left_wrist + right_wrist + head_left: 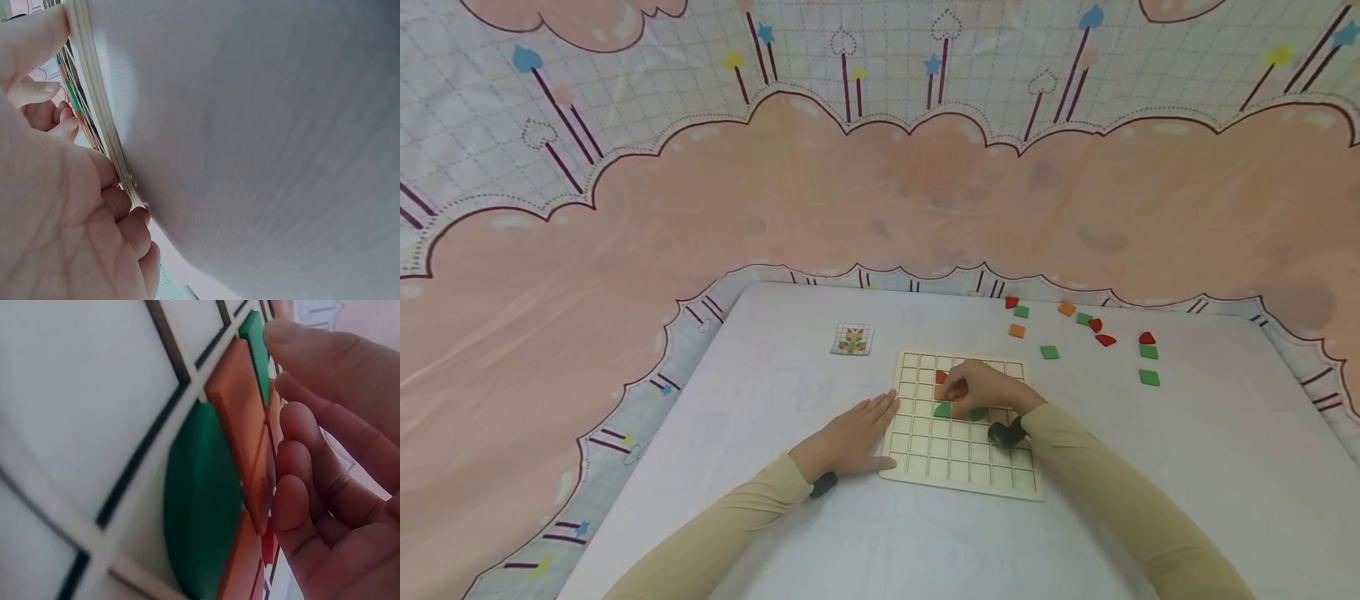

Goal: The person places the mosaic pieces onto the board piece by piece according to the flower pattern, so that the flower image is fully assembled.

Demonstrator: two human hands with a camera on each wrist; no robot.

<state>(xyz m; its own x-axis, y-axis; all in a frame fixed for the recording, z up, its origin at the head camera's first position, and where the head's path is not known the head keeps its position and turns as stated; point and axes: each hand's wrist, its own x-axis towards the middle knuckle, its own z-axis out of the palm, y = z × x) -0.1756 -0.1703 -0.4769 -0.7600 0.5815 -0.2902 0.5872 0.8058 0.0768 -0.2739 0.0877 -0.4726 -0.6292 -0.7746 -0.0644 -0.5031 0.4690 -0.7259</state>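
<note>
A pale wooden grid board lies on the table. My left hand rests along its left side, fingers straight. In the left wrist view, fingertips and thumb touch the board's edge. My right hand is over the upper middle of the board, its fingers bent. On the board I see a red piece, an orange piece and a green piece. Close up, an orange tile and a rounded green tile lie beside my right fingertips, which hold no visible piece. The hand hides some pieces.
A small picture card lies beyond the board at the left. Several loose pieces are scattered at the back right, among them a green diamond, an orange square and a red piece. A patterned cloth hangs behind.
</note>
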